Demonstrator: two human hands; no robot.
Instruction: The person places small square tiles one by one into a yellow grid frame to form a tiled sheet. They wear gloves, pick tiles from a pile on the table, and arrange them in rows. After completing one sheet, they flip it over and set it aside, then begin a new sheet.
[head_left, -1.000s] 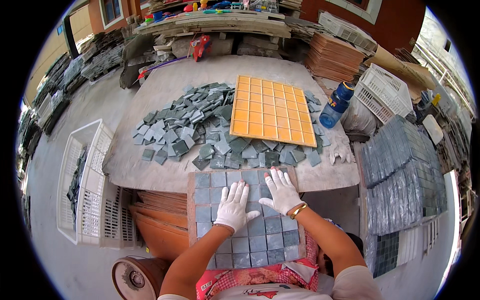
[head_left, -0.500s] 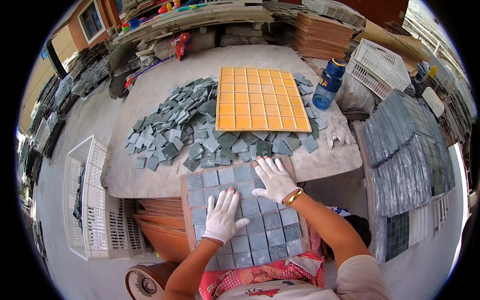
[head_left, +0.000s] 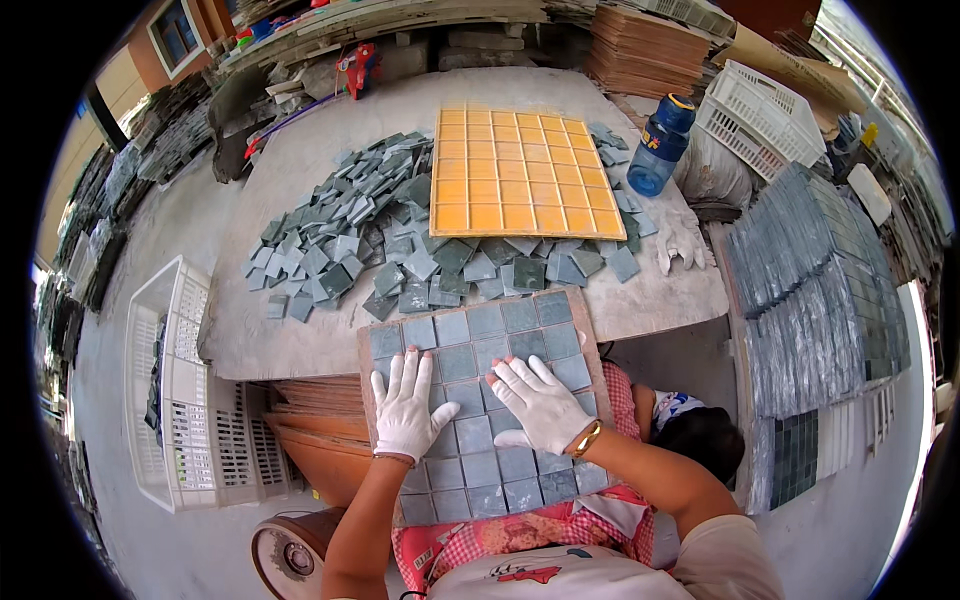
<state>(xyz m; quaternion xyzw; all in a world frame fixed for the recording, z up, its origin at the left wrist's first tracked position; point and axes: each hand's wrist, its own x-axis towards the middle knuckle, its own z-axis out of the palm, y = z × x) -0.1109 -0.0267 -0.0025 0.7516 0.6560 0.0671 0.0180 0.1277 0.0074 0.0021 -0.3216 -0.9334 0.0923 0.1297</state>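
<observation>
A brown board rests slanted between my lap and the table's front edge. On it lies a grid of square blue-grey stone tiles with narrow gaps between them. My left hand, in a white glove with bare fingertips, lies flat on the left part of the grid. Gloved the same way, my right hand presses flat on the right part, fingers spread. Neither hand grips anything. Beyond the board, a yellow grid tray with square cells sits on a heap of loose stone tiles.
The worn table carries a blue water bottle and a spare white glove. A white plastic crate stands at left, wrapped tile stacks at right. A dark-haired person is low beside my right arm.
My right hand has slid down toward me from the grid's upper part. My left hand has moved left and slightly up. Both stay flat on the tiles.
</observation>
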